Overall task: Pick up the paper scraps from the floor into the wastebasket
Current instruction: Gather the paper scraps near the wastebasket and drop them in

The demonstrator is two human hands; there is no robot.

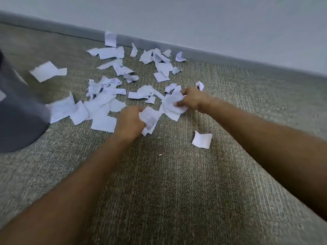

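A: Which step is the person at now?

B: The gathering step. The left hand (130, 121) is clenched around a small bunch of paper scraps (150, 119), and the right hand (192, 100) pinches a crumpled bundle (172, 105) between thumb and fingers. Both hands are low over the carpet floor (168, 183).

A: And the rest of the paper?

B: Most of it lies on the floor. There is a wide scatter of loose scraps (106, 103) between the hands and the baseboard (212, 55), one piece (110, 39) leans against the baseboard, and a single scrap (202, 140) lies apart, near the right forearm.

A: Where is the wastebasket?

B: I think it is the dark grey object (19, 110) at the left edge, but only its side is visible and it is blurred. I cannot see its opening. Some scraps lie just beside it.

A: So what does the next move call for?

B: In my judgement, both hands are already holding paper, so they should carry it to the left and let it go over the opening. Thin pieces can slip out on the way, so a firm hold is needed. After this, many more handfuls remain.
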